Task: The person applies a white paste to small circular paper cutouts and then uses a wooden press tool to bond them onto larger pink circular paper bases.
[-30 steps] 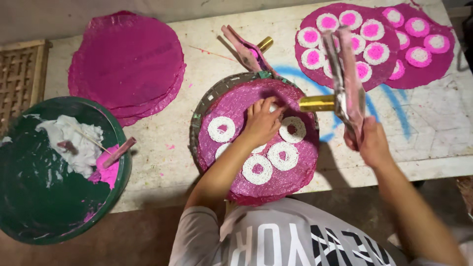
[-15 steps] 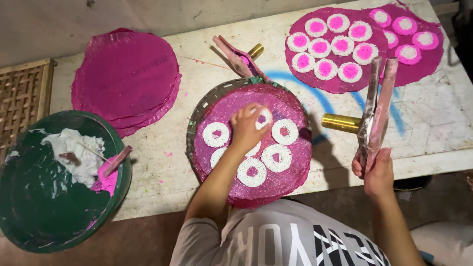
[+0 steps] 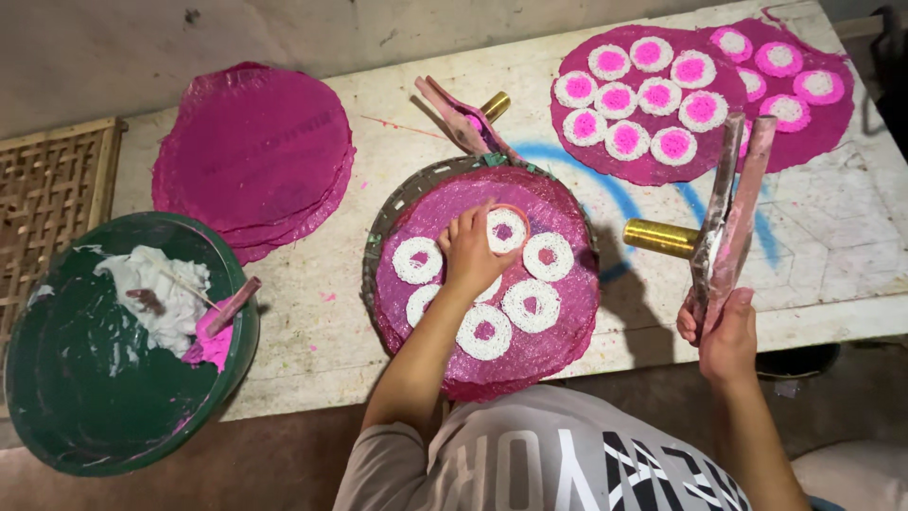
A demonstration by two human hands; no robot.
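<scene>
While under left hand (image 3: pixel 470 254), white ring (image 3: pixel 506 230)

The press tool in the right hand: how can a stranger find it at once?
On the white table, look right of the pink disc being filled with noodle rings. The right hand holds the hinged two-handled press upright; unlike the twin press lying flat, it is raised.

Single head view, steeply down, seemingly near, over the table (image 3: pixel 312 312).
</scene>
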